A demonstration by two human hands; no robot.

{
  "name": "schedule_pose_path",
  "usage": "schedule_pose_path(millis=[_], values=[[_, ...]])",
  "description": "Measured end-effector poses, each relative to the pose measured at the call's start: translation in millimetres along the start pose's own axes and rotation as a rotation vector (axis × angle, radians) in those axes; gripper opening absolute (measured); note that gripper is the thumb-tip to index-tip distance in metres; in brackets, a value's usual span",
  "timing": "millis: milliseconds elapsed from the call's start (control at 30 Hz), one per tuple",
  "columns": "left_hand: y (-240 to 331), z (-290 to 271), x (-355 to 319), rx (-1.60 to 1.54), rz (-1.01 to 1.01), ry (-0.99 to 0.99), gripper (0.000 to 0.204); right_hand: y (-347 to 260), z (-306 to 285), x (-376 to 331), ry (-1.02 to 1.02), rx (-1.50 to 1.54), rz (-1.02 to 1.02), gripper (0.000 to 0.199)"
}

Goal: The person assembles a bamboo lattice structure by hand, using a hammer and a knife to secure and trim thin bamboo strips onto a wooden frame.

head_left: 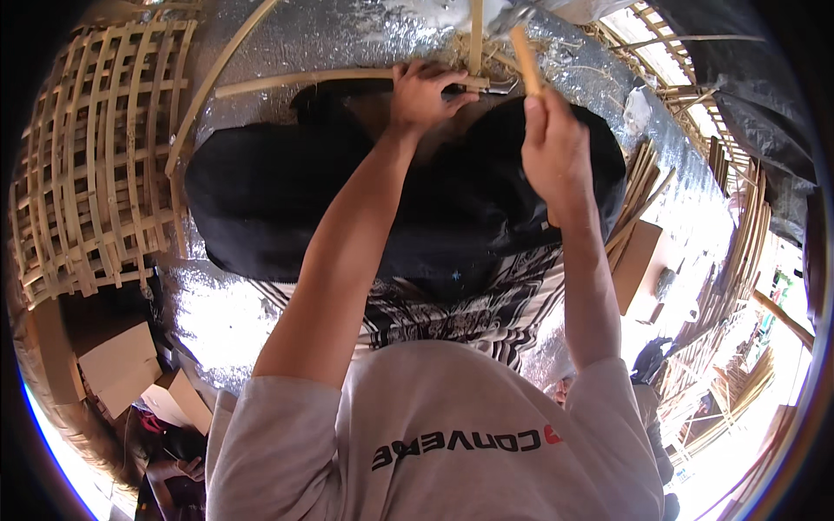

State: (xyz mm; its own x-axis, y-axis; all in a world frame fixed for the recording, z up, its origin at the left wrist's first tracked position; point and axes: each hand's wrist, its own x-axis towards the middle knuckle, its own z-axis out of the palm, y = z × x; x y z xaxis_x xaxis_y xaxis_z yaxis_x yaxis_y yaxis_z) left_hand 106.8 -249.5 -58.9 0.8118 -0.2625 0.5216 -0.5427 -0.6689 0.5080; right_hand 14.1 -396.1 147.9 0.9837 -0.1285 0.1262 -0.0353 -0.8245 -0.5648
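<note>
My right hand (556, 152) is closed round the wooden handle of a hammer (526, 65), whose metal head points away from me. Just left of it, my left hand (421, 97) presses down on a long bamboo strip (304, 79), fingers over it and thumb out to the right. The strip's right end meets an upright strip (476, 39) running away from me. A small shiny metal piece (502, 88) shows by that end; I cannot tell what it is. Both hands are beyond a black cloth (295, 195) over my lap.
A woven bamboo lattice (95, 156) stands at the left, with cardboard boxes (117, 365) below it. Another person's hand (189, 469) shows at lower left. Bamboo strips (638, 187) and a cardboard piece (637, 269) lie right. Shiny silver sheeting (287, 39) covers the floor.
</note>
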Motion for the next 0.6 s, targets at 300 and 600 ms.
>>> schedule_pose_path(millis=[300,600], values=[[7,1,5,-0.016,0.039,0.052,0.045,34,19,-10,-0.11,-0.051,0.141,0.021],[5,-1,2,0.018,0.071,0.051,0.042,1,-8,0,0.119,-0.038,0.043,0.016]])
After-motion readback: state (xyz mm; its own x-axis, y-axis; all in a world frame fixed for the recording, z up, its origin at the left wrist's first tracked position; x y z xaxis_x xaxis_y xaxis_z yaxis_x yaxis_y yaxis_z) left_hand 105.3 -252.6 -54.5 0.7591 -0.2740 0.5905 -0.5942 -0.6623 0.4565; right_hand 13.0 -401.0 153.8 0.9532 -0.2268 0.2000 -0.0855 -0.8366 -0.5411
